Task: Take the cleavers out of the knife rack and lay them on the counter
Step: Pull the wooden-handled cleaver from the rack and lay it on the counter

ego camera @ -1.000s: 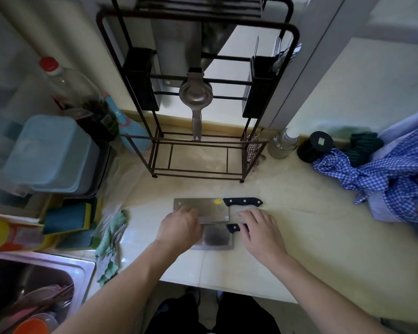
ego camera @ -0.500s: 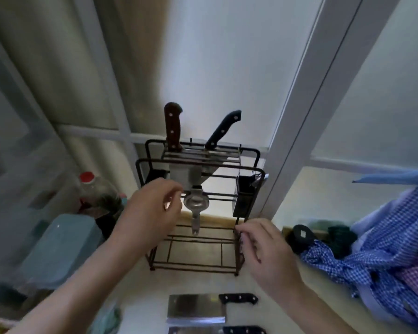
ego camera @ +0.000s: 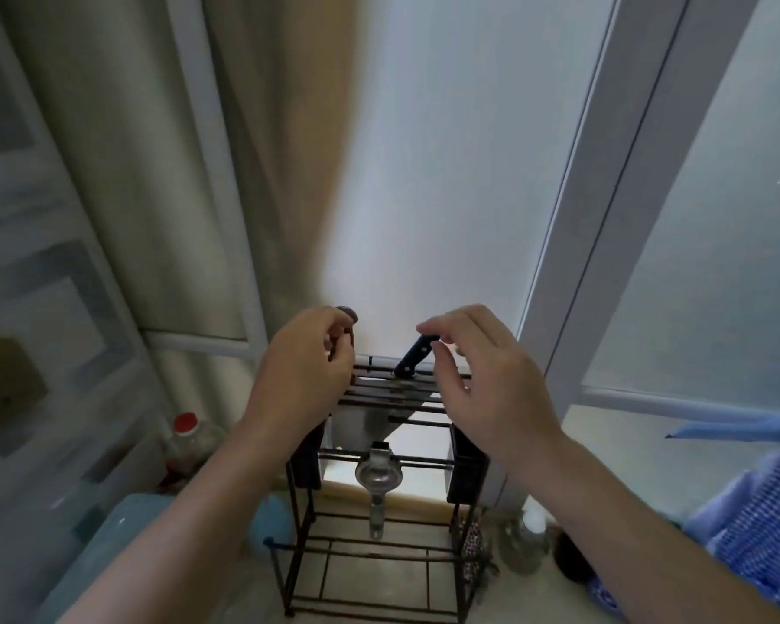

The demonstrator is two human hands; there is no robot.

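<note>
The black wire knife rack stands on the counter against the window. A brown-handled cleaver sticks up from the rack's top slots on the left, its wide blade hanging below the bars. My left hand has its fingers curled round that brown handle. To its right, a black-handled knife leans in the slots. My right hand hovers beside the black handle with fingers spread, its fingertips just short of it. The cleavers laid on the counter earlier are out of view.
A metal ladle hangs in the rack's middle. A red-capped bottle and a blue tub sit to the left. A glass jar and blue checked cloth lie to the right.
My head tilted up from the counter to the rack. Both hands left the two laid-down cleavers and rose to the rack's top; the left closed on the brown handle.
</note>
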